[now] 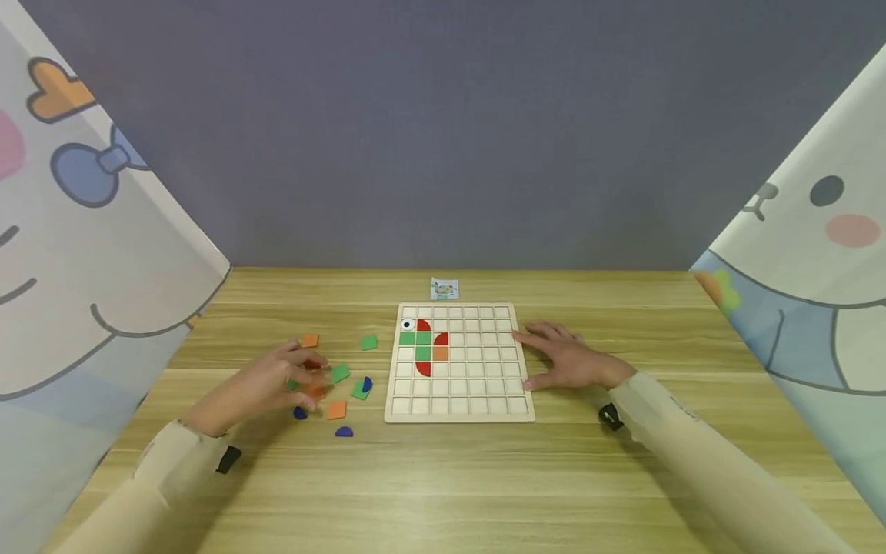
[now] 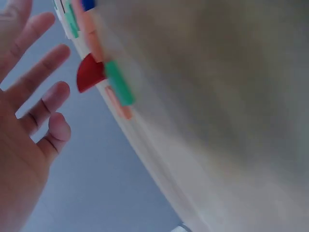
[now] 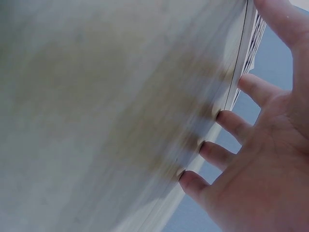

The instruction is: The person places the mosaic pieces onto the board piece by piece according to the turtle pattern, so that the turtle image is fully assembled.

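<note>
My left hand (image 1: 266, 385) hovers low over a loose group of flat coloured pieces, its fingers spread and slightly bent. Under and beside its fingertips are an orange square (image 1: 315, 391) and, seen in the left wrist view, a red quarter-circle piece (image 2: 91, 74) tilted up on the pile, apart from the fingers. A green piece (image 2: 119, 83) lies by it. My right hand (image 1: 571, 362) rests at the right edge of a pale wooden grid board (image 1: 477, 369), thumb and index fingertip at its rim. In the right wrist view the other fingertips (image 3: 193, 182) touch the table.
The board's left part carries red quarter-circles (image 1: 423, 368), green squares (image 1: 423, 354), an orange square (image 1: 440, 353) and a round eye piece (image 1: 408, 325). Between hand and board lie green squares (image 1: 369, 342) and blue half-circles (image 1: 344, 432). A small printed card (image 1: 444, 289) lies behind the board.
</note>
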`<state>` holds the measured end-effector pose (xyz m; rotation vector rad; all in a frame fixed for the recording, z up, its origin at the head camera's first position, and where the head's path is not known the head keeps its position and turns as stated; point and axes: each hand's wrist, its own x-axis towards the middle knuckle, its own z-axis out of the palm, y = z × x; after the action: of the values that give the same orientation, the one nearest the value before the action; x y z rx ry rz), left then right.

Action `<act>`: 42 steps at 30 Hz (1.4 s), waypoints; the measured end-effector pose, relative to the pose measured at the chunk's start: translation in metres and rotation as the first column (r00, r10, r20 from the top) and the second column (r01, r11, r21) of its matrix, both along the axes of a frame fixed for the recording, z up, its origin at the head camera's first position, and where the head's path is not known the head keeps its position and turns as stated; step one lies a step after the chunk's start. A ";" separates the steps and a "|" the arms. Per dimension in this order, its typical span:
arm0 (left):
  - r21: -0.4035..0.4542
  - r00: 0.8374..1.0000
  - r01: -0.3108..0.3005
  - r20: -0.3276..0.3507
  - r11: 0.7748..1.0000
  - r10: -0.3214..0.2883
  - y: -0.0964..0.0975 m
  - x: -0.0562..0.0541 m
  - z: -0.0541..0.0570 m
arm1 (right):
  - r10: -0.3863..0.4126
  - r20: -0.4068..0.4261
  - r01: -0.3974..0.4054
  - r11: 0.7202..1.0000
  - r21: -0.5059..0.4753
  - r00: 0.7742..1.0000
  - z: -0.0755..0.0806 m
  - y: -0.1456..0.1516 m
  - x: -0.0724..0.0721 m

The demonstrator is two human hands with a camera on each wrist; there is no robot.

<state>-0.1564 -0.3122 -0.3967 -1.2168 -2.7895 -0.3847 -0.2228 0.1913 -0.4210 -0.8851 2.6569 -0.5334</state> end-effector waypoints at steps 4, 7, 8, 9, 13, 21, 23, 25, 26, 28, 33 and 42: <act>-0.015 0.999 -0.021 -0.046 1.000 0.021 -0.003 0.010 -0.005 | 0.001 -0.008 -0.001 1.000 0.003 1.000 0.001 0.001 0.000; -0.017 0.997 -0.041 -0.062 0.999 0.040 0.000 0.015 -0.006 | 0.004 -0.012 -0.004 1.000 0.007 1.000 0.001 0.001 0.001; -0.014 0.997 -0.045 -0.066 0.999 0.044 0.002 0.016 -0.006 | 0.004 -0.013 -0.004 1.000 0.008 1.000 0.001 0.001 0.001; -0.016 0.997 -0.053 -0.053 0.998 0.052 0.003 0.018 -0.005 | 0.002 -0.013 -0.002 1.000 0.007 1.000 0.001 0.001 0.002; -0.010 0.997 -0.075 -0.007 0.997 0.075 0.008 0.022 -0.005 | 0.005 -0.017 -0.005 1.000 0.006 1.000 -0.001 0.000 0.002; -0.063 0.986 -0.163 -0.040 0.985 0.161 0.006 0.025 -0.003 | 0.010 -0.020 -0.009 1.000 0.001 1.000 0.000 -0.001 0.003; -0.073 0.987 -0.154 -0.060 0.985 0.150 0.006 0.025 -0.003 | 0.008 -0.018 -0.008 1.000 -0.001 1.000 0.000 -0.001 0.003; -0.069 0.990 -0.128 -0.061 0.989 0.124 0.008 0.025 -0.003 | 0.008 -0.017 -0.008 1.000 -0.001 1.000 0.000 -0.001 0.003; -0.068 0.992 -0.121 -0.056 0.990 0.117 0.009 0.025 -0.003 | 0.007 -0.016 -0.007 1.000 -0.002 1.000 0.000 -0.001 0.003; -0.074 0.993 -0.117 -0.040 0.990 0.114 0.011 0.024 -0.003 | 0.005 -0.012 -0.005 1.000 -0.004 1.000 0.000 0.000 0.003; -0.067 0.989 -0.141 0.029 0.988 0.143 0.019 0.022 -0.003 | 0.004 -0.006 -0.004 1.000 -0.007 1.000 0.000 0.000 0.004; -0.023 0.991 -0.130 0.003 0.991 0.130 0.032 0.017 -0.005 | 0.009 -0.010 -0.009 1.000 0.004 1.000 0.000 0.000 0.003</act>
<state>-0.1394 -0.2806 -0.4014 -1.0316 -2.8649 -0.3464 -0.2193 0.1915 -0.4207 -0.9000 2.6605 -0.5233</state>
